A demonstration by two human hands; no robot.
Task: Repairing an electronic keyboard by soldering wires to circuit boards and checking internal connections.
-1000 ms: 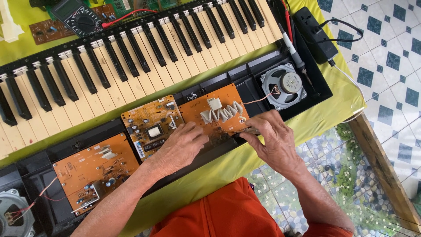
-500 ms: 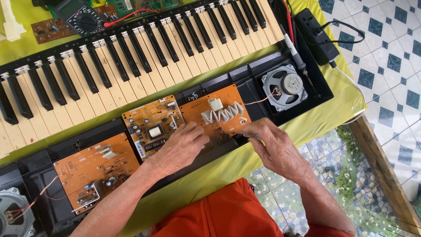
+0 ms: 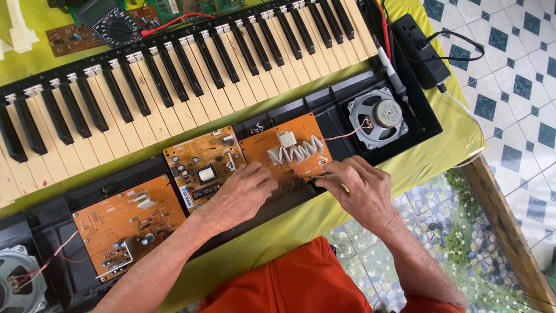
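Note:
An opened electronic keyboard lies across a table, its black and cream keys [image 3: 174,87] above a black case. Three orange circuit boards sit in the case. My left hand [image 3: 243,194] rests on the near edge of the middle board [image 3: 200,168], fingers curled. My right hand [image 3: 359,188] presses its fingertips onto the near edge of the right board [image 3: 286,148], which carries a white zigzag heat sink. Whether either hand pinches a small part is hidden by the fingers.
A round speaker [image 3: 377,117] sits right of the boards, wired to them. Another speaker [image 3: 20,284] is at the far left beside the left board [image 3: 124,223]. A multimeter [image 3: 110,23], a probe [image 3: 391,66] and a black power adapter [image 3: 421,49] lie nearby. Yellow-green cloth [image 3: 440,150] covers the table.
The view has shifted slightly. Both hands stay on the near edges of the boards, with only small finger movements.

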